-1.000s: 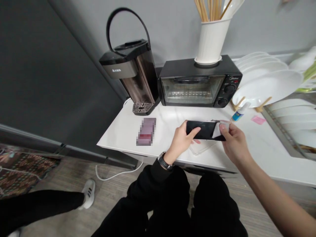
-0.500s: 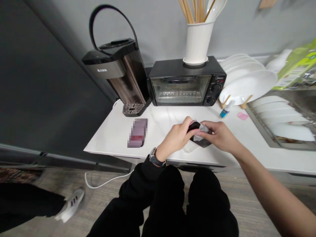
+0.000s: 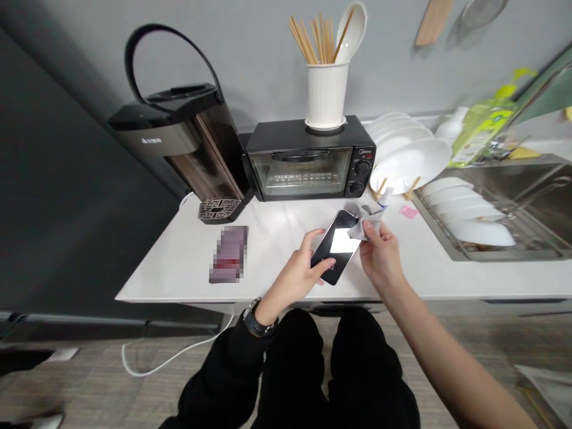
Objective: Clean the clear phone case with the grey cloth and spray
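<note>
My left hand [image 3: 300, 267] grips a smartphone [image 3: 329, 261] by its lower left side, thumb across the dark glass. The phone is tilted above the white counter, and a bright reflection lies on its screen. Between the thumb and fingers of my right hand [image 3: 379, 253] is a crumpled grey cloth [image 3: 363, 224], beside the phone's upper right edge. Just behind the cloth stands a small bottle [image 3: 385, 196] with a pale cap, its lower part hidden. A second, pixelated phone-shaped object [image 3: 229, 255] lies on the counter to the left.
A water dispenser [image 3: 192, 143] and a toaster oven [image 3: 308, 161] line the wall. On the oven sits a white holder [image 3: 327, 92] with chopsticks. To the right are racked plates [image 3: 411, 167], a pink piece [image 3: 408, 212] and a sink [image 3: 531, 238] holding dishes.
The phone has turned so its screen shows, held by my left hand alone. My right hand has moved off it with the cloth. The view has shifted right.
</note>
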Demonstrator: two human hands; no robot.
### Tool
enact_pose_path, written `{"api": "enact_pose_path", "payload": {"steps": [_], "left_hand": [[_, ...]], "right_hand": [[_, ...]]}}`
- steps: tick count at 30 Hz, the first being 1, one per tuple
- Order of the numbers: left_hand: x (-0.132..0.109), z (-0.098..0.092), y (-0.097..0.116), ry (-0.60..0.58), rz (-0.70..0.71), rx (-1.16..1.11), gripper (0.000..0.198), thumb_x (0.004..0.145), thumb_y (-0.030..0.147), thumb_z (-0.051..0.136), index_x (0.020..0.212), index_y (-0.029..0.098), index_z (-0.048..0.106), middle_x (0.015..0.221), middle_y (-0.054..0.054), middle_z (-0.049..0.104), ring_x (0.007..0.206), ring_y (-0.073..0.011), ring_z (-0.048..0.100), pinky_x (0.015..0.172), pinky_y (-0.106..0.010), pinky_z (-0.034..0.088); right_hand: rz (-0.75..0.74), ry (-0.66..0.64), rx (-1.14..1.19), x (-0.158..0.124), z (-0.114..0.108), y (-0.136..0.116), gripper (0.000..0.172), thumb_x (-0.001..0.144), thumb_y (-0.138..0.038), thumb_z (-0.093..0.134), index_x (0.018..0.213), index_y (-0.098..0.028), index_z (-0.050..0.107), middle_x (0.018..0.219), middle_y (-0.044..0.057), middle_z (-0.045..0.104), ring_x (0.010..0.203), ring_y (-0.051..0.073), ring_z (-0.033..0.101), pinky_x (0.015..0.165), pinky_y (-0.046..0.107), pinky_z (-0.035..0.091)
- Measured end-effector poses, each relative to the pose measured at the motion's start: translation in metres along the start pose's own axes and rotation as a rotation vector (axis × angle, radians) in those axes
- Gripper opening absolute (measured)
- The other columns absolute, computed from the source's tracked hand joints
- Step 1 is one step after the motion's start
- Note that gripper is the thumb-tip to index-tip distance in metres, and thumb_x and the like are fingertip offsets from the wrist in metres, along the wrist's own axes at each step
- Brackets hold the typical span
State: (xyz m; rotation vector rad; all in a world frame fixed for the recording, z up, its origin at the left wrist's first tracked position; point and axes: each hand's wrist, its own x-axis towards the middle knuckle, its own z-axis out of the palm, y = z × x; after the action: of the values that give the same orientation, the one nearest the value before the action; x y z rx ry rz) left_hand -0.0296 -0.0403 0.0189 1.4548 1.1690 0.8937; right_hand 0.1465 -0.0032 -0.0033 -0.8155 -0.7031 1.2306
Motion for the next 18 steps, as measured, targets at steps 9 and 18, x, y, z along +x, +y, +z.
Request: {"api": "enact_pose_path", "payload": {"steps": [9,18], "left_hand": [[0.008,-0.009,0.008,0.003,-0.036,0.067,0.052,0.090,0.046,0.073,0.133,0.025,0.052,0.087,0.001,0.071,0.048,-0.0128,0.067,0.043,-0.022,0.054],[0.018,-0.047,0.040,-0.141,0.275,0.374,0.025,0.099,0.037,0.062,0.116,0.028,0.077,0.117,-0.002,0.078,0.107,-0.0219,0.073,0.093,-0.032,0.057]], "right_hand": [[0.108,-0.056,-0.028,-0.006,-0.012,-0.002,0.032,0.066,-0.046,0.096,0.081,-0.025,0.077,0.086,0.000,0.080,0.079,0.019,0.074,0.079,0.035,0.063],[0.200,-0.168,-0.150,0.006,-0.035,-0.017,0.036,0.064,-0.046,0.097,0.083,-0.021,0.080,0.084,0.003,0.080,0.075,0.018,0.072,0.071,0.030,0.060]]}}
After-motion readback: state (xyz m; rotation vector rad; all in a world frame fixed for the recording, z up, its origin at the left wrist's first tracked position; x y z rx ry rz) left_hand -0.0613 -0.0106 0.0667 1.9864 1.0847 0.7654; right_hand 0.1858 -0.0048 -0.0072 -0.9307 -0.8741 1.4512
